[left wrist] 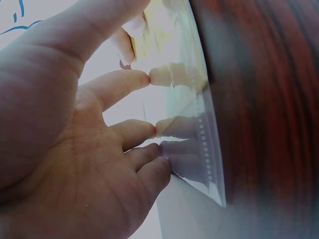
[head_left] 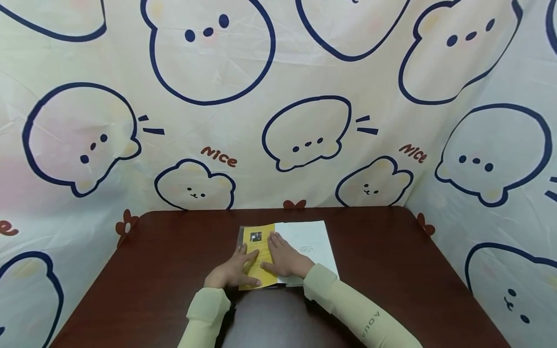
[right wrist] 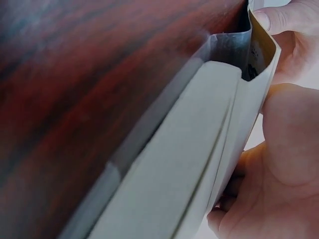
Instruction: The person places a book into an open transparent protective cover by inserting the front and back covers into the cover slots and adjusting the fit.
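Observation:
An open book lies at the middle of the table, with a white page (head_left: pixel 313 241) on the right and a yellow cover flap (head_left: pixel 263 244) on the left. The flap carries a small dark picture and lines of print. On its left part my left hand (head_left: pixel 230 271) rests with fingers spread. My right hand (head_left: pixel 287 258) presses flat near the fold between yellow and white. A clear plastic sleeve (left wrist: pixel 214 164) edges the cover in the left wrist view, fingertips touching it. In the right wrist view, the thick page block (right wrist: pixel 169 144) stands beside the bent flap (right wrist: pixel 264 45).
The dark brown wooden table (head_left: pixel 174 246) reaches out on both sides of the book. A pale curtain (head_left: pixel 243 125) with bear drawings hangs behind the table and along its sides. Below the book, a grey rounded shape (head_left: pixel 274 319) lies between the forearms.

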